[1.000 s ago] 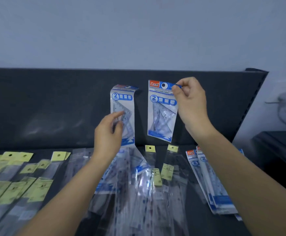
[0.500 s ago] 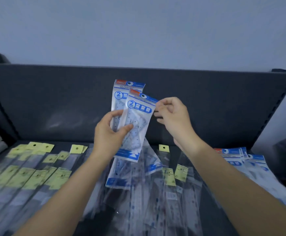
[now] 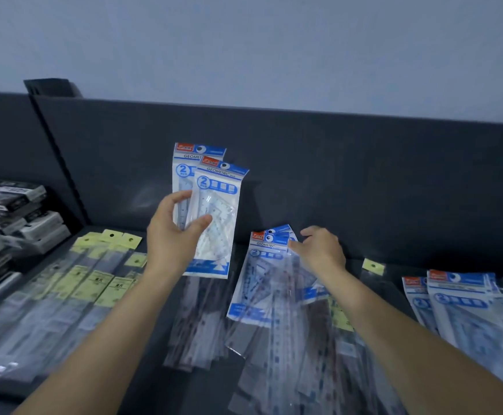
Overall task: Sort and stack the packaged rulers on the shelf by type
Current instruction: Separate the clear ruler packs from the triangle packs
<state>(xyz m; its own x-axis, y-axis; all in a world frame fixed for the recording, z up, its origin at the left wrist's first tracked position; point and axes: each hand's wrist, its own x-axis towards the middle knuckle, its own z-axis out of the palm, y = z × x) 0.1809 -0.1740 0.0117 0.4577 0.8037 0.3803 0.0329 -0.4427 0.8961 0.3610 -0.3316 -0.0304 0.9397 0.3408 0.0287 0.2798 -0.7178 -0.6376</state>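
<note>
Head view: the left hand [image 3: 172, 235], raised, clamps thumb and fingers on two packs [image 3: 214, 205] printed "GEOMETRIC" and "2 PCS", which fan toward twelve o'clock. At its three o'clock the right hand [image 3: 319, 250] touches a "GEOMETRIC" flat pack [image 3: 259, 265] lying on the shelf [image 3: 364, 181]. Whether its curled fingers pinch the pack cannot be told.

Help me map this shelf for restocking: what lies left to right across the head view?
dark boxes → yellow-tagged ruler packs → left hand → held geometric packs → flat geometric pack → right hand → lone yellow tag → blue-headed pack stack
</note>
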